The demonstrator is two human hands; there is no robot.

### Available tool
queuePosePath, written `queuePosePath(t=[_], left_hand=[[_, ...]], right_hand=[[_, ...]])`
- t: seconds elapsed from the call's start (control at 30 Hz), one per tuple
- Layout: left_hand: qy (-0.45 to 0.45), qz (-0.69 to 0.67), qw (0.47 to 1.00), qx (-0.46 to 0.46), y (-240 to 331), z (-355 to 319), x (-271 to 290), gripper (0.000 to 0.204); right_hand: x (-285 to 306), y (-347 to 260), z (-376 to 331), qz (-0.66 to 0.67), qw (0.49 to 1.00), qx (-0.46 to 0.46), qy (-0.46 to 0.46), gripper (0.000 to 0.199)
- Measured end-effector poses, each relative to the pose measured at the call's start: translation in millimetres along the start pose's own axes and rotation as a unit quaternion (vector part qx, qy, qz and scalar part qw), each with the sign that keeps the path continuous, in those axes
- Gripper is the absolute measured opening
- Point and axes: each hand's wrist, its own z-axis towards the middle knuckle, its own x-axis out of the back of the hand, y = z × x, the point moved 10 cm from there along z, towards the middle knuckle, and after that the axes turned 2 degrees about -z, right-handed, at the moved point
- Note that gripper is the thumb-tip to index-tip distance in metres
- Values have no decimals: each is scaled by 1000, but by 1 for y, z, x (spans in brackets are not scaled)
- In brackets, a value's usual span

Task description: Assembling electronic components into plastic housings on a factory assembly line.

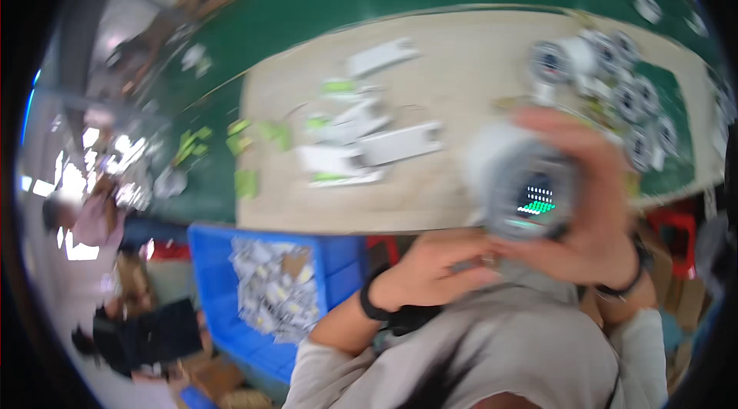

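Observation:
My right hand (592,194) is wrapped round a white cylindrical device (496,167), holding it up over the near edge of the table. Its round grey end faces up toward me, with a lit display (534,201) of white and green marks. Just below the device, my left hand (450,267) has its fingers bent together near the right fingertips. Something small and dull shows at its fingertips, too blurred to name. Whether the left hand touches the device cannot be made out.
Flat white rectangular pieces (400,144) and bright green bits (246,182) lie on the beige tabletop (453,201). Several similar round devices (638,98) cluster at the right. A blue bin (338,263) of small white packets stands below the table edge. People are at the left.

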Motion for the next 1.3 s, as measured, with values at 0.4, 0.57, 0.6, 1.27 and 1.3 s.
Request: queuePosePath(t=[0.4,0.57,0.6,1.27,1.3], left_hand=[[10,19,971,-238,88,-6,0,21],[-7,11,963,-269,100,-7,0,22],[-5,13,963,-268,102,-7,1,22],[-28,3,970,-243,112,-2,-5,28],[-28,3,970,-242,111,-1,-5,28]], right_hand=[[11,-32,7,54,989,114,74,88],[10,-33,11,39,990,111,73,89],[9,-33,12,40,990,112,71,89],[1,-33,20,15,992,115,51,93],[1,-33,20,14,992,115,51,93]])
